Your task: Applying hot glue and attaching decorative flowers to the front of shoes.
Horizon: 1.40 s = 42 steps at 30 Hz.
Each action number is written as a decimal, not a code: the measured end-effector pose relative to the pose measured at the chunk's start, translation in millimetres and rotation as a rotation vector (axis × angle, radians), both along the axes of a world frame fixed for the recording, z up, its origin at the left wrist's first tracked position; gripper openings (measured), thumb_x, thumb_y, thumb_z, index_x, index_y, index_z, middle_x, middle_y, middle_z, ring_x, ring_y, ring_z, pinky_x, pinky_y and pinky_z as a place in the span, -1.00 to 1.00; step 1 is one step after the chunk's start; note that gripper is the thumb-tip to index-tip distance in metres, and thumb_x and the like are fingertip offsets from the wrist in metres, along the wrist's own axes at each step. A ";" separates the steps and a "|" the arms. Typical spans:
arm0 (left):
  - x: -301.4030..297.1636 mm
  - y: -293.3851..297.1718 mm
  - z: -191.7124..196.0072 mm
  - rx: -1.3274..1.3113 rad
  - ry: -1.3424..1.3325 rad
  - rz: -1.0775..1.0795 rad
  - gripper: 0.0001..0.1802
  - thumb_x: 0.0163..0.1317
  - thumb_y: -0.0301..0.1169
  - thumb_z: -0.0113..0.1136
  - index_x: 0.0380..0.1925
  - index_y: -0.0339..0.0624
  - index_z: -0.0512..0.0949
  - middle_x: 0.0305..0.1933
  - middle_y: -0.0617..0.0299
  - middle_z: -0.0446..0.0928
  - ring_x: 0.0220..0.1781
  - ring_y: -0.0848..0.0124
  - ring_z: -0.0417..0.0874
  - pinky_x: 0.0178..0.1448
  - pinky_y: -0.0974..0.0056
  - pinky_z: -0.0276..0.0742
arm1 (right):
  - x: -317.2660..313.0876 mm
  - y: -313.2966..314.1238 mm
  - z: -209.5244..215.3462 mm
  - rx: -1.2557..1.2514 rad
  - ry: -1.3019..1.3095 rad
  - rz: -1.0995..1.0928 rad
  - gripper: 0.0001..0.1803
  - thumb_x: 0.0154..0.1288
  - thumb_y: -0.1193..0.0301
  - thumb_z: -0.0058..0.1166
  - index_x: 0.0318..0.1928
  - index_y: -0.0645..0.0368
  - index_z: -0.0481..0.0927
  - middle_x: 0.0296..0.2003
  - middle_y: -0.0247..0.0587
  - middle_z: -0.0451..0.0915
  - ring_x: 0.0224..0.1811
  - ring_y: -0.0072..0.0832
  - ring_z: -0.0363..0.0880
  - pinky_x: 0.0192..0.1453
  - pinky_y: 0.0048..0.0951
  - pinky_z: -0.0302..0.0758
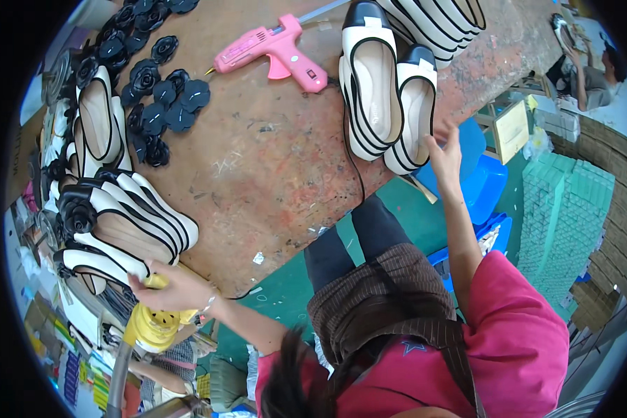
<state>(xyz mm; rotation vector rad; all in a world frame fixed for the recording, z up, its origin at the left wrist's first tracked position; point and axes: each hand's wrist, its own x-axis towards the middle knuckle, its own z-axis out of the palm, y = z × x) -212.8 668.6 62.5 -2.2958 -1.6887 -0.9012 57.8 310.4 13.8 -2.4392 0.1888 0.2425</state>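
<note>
My left hand is at the lower left, its fingers closed on the heel of a white flat shoe with black trim. That shoe lies against a row of similar white shoes bearing black fabric roses. At the table's right edge, my right hand has thumb and fingers apart, beside the heel of a white flat with a black toe; it grips nothing that I can see. Next to that flat stands a stack of matching shoes without roses.
A pink glue gun lies on the worn brown table, its cord hanging over the front edge. Loose black fabric flowers are spread at the far left. Below are a yellow object, a blue plastic stool and stacked green boxes. Another person sits far right.
</note>
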 end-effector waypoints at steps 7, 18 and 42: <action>207.0 -176.8 -49.1 -1.176 -0.232 -0.682 -0.22 0.07 -0.14 0.29 0.19 -0.43 0.29 0.27 -0.25 0.28 0.24 -0.07 0.40 0.28 0.02 0.32 | 7.1 -10.8 -30.4 0.266 0.298 0.150 -0.59 0.25 0.45 -0.07 0.11 0.30 0.47 -0.19 0.08 0.64 -0.17 -0.28 0.63 -0.02 -0.32 0.47; 198.3 -188.6 -44.4 -1.095 -0.218 -0.469 -0.56 0.27 -0.21 0.06 0.03 -0.29 0.49 -0.11 -0.21 0.57 -0.05 -0.13 0.57 0.08 0.05 0.44 | 8.4 -24.5 -8.2 0.330 0.195 0.352 -0.64 0.30 0.52 -0.12 0.06 0.45 0.46 -0.15 0.12 0.62 -0.07 -0.34 0.58 0.05 -0.38 0.43; 16.7 32.9 -90.5 -0.620 -0.763 0.084 0.17 -0.08 0.03 0.40 0.32 -0.49 -0.01 0.28 -0.26 0.25 0.32 0.02 0.30 0.37 0.18 0.16 | -116.7 343.4 -77.1 0.906 0.595 0.884 -0.43 0.11 0.63 -0.15 0.22 0.34 0.33 -0.02 0.01 0.58 0.02 -0.21 0.55 0.12 -0.40 0.42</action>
